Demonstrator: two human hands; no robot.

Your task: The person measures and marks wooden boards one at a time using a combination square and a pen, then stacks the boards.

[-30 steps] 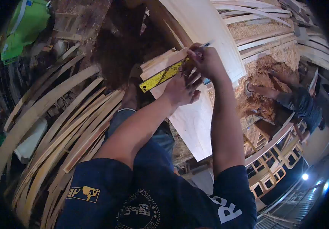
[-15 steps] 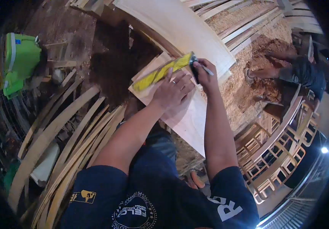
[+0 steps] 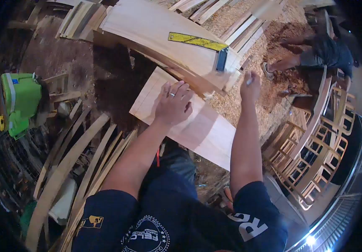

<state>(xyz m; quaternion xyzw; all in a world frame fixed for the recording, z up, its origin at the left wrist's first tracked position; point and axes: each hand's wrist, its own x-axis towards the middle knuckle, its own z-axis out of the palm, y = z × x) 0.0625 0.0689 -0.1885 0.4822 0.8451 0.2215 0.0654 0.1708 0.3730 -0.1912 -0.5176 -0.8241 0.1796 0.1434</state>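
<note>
My left hand rests with bent, parted fingers on a pale wooden board, near its upper end; a ring shows on one finger. My right hand is closed round a thin pen, to the right of the boards. A yellow try square with a dark stock lies on the wider board above, near that board's right end. Neither hand touches the square.
Curved wooden strips lie at the lower left, near a green container. Another person is at the upper right, among wood shavings. Wooden frames stand at the right. More strips lie at the top.
The yellow square, earlier at my hands over the smaller board, now lies on the wider board. My right hand has moved away to the right with the pen. My left hand remains on the smaller board.
</note>
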